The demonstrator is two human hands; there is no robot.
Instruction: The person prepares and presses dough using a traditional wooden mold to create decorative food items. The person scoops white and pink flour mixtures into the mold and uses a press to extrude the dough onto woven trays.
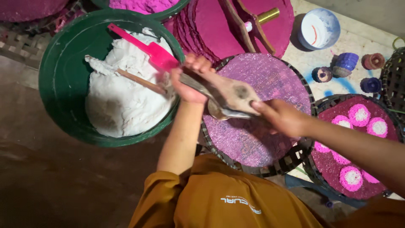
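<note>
Floor: brown earthen ground (50,177) is carrying baskets and tubs.
Left hand (190,80): closing around one end of a dough-smeared wooden press (230,95), steadying it over the glittery purple round mat (253,126).
Right hand (280,116): gripping the press's near-right end.
Dough: white mass (122,101) is sitting in the green round tub (63,76), far left, within reach.
</note>
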